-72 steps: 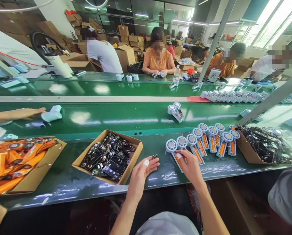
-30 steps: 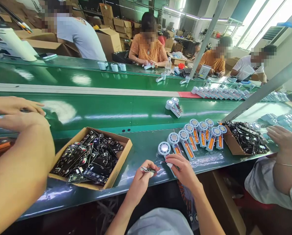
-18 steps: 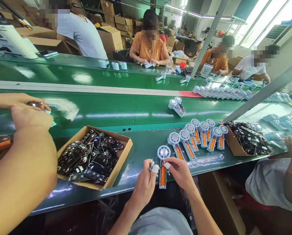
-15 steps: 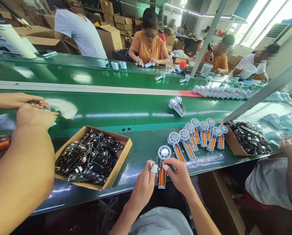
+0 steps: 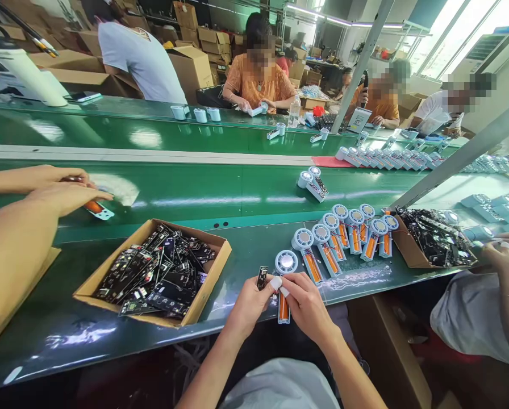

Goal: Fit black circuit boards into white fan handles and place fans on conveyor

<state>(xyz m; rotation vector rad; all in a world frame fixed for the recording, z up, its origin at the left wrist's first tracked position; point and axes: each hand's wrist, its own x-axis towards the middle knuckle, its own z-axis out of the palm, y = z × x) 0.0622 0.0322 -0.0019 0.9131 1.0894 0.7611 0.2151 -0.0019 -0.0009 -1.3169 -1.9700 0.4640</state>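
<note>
My left hand [image 5: 250, 301] is closed on a small black circuit board [image 5: 262, 278], which sticks up beside the thumb. My right hand [image 5: 305, 298] is pinched, its fingertips meeting my left thumb; whatever lies between them is too small to make out. White covers wrap some fingertips. Directly below both hands lies a light blue handheld fan [image 5: 286, 262], its round head away from me and an orange part showing in its open handle. The fingers hide the upper handle. More open fans [image 5: 321, 234] lie in a group to the right.
A cardboard tray of circuit boards [image 5: 217, 272] stands left; another box of boards [image 5: 412, 255] stands right. A co-worker's hands [image 5: 62, 190] hold an orange and light blue part at left. Two fans [image 5: 313, 184] rest on the green belt [image 5: 203, 187]. A slanted metal post [image 5: 463, 150] rises at right.
My hands have come together over the fan's handle, and the circuit board now shows upright in my left hand. The co-worker's hands at left shifted, exposing the orange part; the board tray's left side is uncovered.
</note>
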